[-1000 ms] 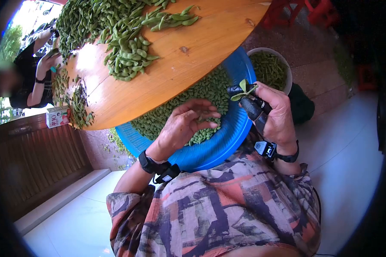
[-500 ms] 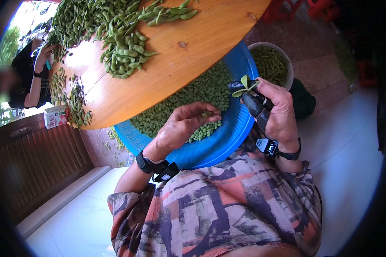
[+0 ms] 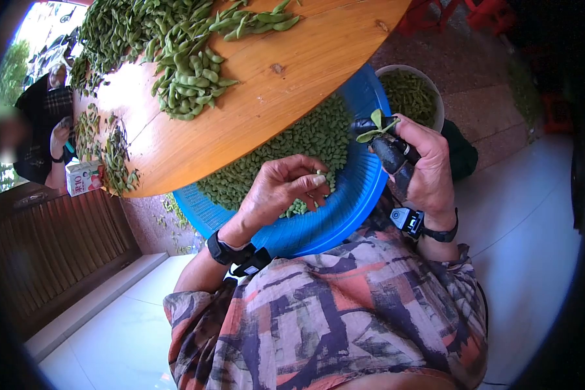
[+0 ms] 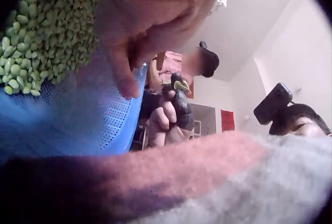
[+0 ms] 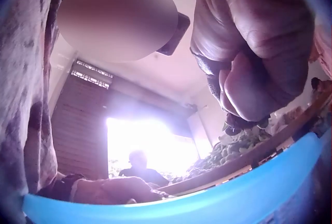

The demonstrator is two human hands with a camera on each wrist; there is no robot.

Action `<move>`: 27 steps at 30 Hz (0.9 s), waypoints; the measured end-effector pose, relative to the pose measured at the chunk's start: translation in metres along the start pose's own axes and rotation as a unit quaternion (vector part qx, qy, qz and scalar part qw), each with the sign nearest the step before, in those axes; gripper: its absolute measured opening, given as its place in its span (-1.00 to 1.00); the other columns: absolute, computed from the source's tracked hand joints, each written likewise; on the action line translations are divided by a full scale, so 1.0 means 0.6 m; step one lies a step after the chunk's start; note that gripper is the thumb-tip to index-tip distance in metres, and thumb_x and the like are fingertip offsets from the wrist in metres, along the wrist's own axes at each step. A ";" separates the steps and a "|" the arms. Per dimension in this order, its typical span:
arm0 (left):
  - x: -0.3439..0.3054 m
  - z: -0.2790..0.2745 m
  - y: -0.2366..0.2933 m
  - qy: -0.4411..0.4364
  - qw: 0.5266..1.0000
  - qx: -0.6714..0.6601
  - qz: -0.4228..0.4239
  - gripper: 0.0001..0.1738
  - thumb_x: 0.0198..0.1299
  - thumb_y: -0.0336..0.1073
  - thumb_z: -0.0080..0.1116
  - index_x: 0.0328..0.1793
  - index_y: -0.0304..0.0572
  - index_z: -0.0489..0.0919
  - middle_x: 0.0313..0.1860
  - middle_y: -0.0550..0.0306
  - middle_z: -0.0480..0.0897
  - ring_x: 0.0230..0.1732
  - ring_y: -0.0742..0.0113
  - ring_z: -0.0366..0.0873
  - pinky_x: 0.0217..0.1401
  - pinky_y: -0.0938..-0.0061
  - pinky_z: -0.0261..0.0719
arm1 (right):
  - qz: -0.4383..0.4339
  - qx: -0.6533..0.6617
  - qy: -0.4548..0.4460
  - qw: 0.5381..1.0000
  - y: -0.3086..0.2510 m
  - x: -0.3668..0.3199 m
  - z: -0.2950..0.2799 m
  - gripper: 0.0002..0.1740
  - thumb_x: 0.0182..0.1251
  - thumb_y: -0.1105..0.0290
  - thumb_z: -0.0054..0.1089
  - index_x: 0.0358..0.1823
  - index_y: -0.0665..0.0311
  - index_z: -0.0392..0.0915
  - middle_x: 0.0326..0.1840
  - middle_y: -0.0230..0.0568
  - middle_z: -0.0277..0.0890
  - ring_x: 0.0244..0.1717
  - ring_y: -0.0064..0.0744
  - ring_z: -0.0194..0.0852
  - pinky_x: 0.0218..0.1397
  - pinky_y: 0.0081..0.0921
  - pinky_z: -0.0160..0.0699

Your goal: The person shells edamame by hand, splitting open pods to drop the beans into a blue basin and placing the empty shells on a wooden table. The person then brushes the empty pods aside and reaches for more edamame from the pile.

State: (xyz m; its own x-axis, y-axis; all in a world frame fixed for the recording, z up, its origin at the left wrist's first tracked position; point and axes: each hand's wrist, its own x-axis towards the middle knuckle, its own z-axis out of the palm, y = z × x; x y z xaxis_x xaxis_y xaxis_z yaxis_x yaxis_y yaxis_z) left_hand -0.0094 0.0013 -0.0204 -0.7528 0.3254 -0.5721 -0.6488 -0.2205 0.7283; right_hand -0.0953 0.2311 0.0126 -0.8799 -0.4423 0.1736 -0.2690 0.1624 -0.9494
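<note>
In the head view, the left hand [image 3: 283, 188] hovers over shelled green beans [image 3: 240, 175] in a blue basket [image 3: 365, 188]. Its fingers are loosely bent and parted; whether a small bean rests against the fingertips is unclear. The left wrist view shows that hand's fingers hanging down beside the beans [image 4: 52, 32]. The right hand [image 3: 426, 162], with black coverings on some fingers, pinches a green leafy sprig [image 3: 376, 129] above the basket's right side. In the right wrist view, the right hand [image 5: 254, 47] has curled fingers that largely hide the sprig.
A wooden table [image 3: 286, 78] with piled green pods [image 3: 192, 78] overhangs the basket. A white tub [image 3: 440, 107] of pods stands right of the basket. A carton [image 3: 84, 177] sits at the table's left edge, near another person [image 3: 39, 130].
The left hand's fingers came together, then parted again over the beans. The right hand moved slightly right with the sprig. The other person's arm has lowered.
</note>
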 end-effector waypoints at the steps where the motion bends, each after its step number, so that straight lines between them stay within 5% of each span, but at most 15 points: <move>1: -0.002 0.004 0.001 0.026 0.997 0.069 0.017 -0.74 0.36 -0.37 0.12 0.13 -0.29 0.53 -0.31 0.03 0.70 -0.35 0.28 0.69 -0.32 0.47 0.66 | -0.001 0.000 0.001 1.000 -0.002 -0.001 -0.004 -0.89 0.20 0.57 0.17 -0.26 0.47 0.51 -0.43 -0.16 0.41 -0.41 -0.43 0.38 -0.27 -0.55 0.39; 3: -0.004 0.011 0.008 0.049 0.989 0.139 0.035 -0.75 0.33 -0.41 0.14 0.11 -0.27 0.54 -0.37 0.01 0.70 -0.41 0.29 0.68 -0.38 0.45 0.63 | 0.032 0.001 0.002 0.999 -0.010 -0.002 -0.017 -0.88 0.22 0.53 0.18 -0.27 0.46 0.51 -0.44 -0.18 0.42 -0.41 -0.44 0.38 -0.27 -0.55 0.38; 5: -0.008 0.015 0.020 0.106 0.877 0.457 0.104 -0.71 0.25 -0.47 0.14 0.11 -0.25 0.54 -0.40 -0.06 0.67 -0.44 0.28 0.66 -0.39 0.39 0.59 | 0.043 0.001 0.012 0.999 -0.012 -0.003 -0.024 -0.87 0.23 0.51 0.18 -0.27 0.46 0.51 -0.45 -0.18 0.41 -0.41 -0.45 0.38 -0.27 -0.55 0.38; 9: 0.003 -0.004 0.021 0.077 0.791 0.581 0.177 -0.64 0.18 -0.51 0.13 0.14 -0.25 0.52 -0.42 -0.13 0.63 -0.45 0.22 0.65 -0.35 0.33 0.57 | 0.077 0.033 0.043 0.996 -0.023 -0.003 -0.034 -0.84 0.23 0.48 0.23 -0.27 0.47 0.54 -0.43 -0.22 0.48 -0.38 -0.53 0.42 -0.24 -0.56 0.43; 12: 0.015 0.039 0.063 0.038 0.819 0.535 0.203 -0.58 0.19 -0.53 0.10 0.21 -0.28 0.49 -0.36 -0.11 0.67 -0.38 0.08 0.68 -0.27 0.32 0.63 | 0.091 0.064 0.052 0.992 -0.027 -0.008 -0.044 -0.79 0.20 0.47 0.27 -0.20 0.48 0.58 -0.33 -0.23 0.60 -0.27 -0.58 0.54 -0.15 -0.57 0.51; 14: 0.035 0.089 0.082 -0.042 0.940 0.289 0.178 -0.53 0.18 -0.56 0.09 0.26 -0.30 0.47 -0.17 -0.14 0.67 -0.11 -0.08 0.66 -0.02 0.26 0.64 | 0.060 0.061 0.046 0.995 -0.041 -0.005 -0.053 -0.76 0.19 0.47 0.26 -0.17 0.49 0.59 -0.27 -0.22 0.64 -0.22 -0.56 0.59 -0.11 -0.57 0.53; 16: 0.057 0.128 0.085 -0.124 0.858 0.319 0.384 -0.52 0.21 -0.57 0.08 0.30 -0.33 0.44 0.06 -0.15 0.60 0.14 -0.16 0.54 0.24 0.23 0.52 | 0.064 0.063 0.083 0.992 -0.069 -0.001 -0.049 -0.75 0.16 0.47 0.25 -0.17 0.49 0.59 -0.26 -0.18 0.64 -0.21 -0.52 0.61 -0.11 -0.56 0.52; 17: 0.063 0.129 0.077 -0.138 0.846 0.372 0.356 -0.54 0.23 -0.55 0.10 0.29 -0.33 0.45 0.20 -0.18 0.50 0.25 -0.12 0.44 0.33 0.22 0.40 | 0.051 0.070 0.074 0.993 -0.077 0.000 -0.051 -0.75 0.14 0.47 0.25 -0.18 0.48 0.59 -0.27 -0.16 0.63 -0.21 -0.48 0.62 -0.11 -0.55 0.52; 20: 0.066 0.108 0.081 -0.039 0.848 0.383 0.365 -0.65 0.26 -0.57 0.10 0.19 -0.42 0.49 0.07 -0.21 0.51 0.06 -0.06 0.55 0.13 0.31 0.53 | -0.099 -0.023 -0.012 0.995 -0.069 0.015 -0.066 -0.80 0.09 0.51 0.25 -0.25 0.46 0.55 -0.34 -0.09 0.53 -0.33 -0.22 0.60 -0.22 -0.48 0.48; 22: 0.059 0.087 0.083 -0.004 0.955 0.160 0.251 -0.69 0.45 -0.31 0.00 0.13 -0.45 0.52 -0.04 0.02 0.54 0.04 0.25 0.54 0.11 0.41 0.51 | -0.077 -0.019 -0.046 0.996 -0.067 0.016 -0.055 -0.83 0.03 0.56 0.23 -0.31 0.46 0.53 -0.40 -0.07 0.45 -0.40 -0.12 0.55 -0.28 -0.47 0.45; 24: 0.039 0.069 0.089 -0.014 0.980 0.066 0.186 -0.55 0.52 -0.11 -0.09 0.14 -0.44 0.52 -0.10 0.12 0.54 0.00 0.40 0.50 0.09 0.46 0.50 | -0.092 -0.067 -0.082 0.990 -0.052 0.018 -0.037 -0.76 -0.10 0.64 0.19 -0.29 0.44 0.49 -0.40 0.00 0.37 -0.37 0.09 0.48 -0.33 -0.36 0.45; 25: 0.033 0.058 0.083 -0.021 0.978 0.054 0.200 -0.47 0.55 -0.03 -0.23 0.21 -0.39 0.52 0.03 0.19 0.56 0.09 0.43 0.45 0.23 0.52 0.36 | -0.101 -0.094 -0.087 0.987 -0.051 0.020 -0.025 -0.72 -0.12 0.66 0.17 -0.27 0.44 0.49 -0.37 0.01 0.37 -0.34 0.12 0.47 -0.31 -0.29 0.46; 27: 0.023 0.047 0.087 0.011 0.973 0.105 0.204 -0.50 0.54 -0.04 -0.16 0.17 -0.38 0.55 -0.02 0.19 0.56 0.05 0.45 0.46 0.18 0.53 0.40 | -0.146 -0.144 -0.083 0.975 -0.046 0.016 0.007 -0.61 -0.20 0.69 0.13 -0.20 0.45 0.47 -0.25 0.06 0.38 -0.23 0.18 0.48 -0.22 -0.17 0.50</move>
State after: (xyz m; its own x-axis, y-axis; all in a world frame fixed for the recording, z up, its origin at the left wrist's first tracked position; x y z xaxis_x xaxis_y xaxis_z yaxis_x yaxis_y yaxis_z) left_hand -0.0507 0.0202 0.0206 -0.9470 0.2291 -0.2253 -0.2600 -0.1340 0.9563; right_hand -0.0943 0.2185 0.0395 -0.6805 -0.6396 0.3576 -0.6180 0.2388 -0.7490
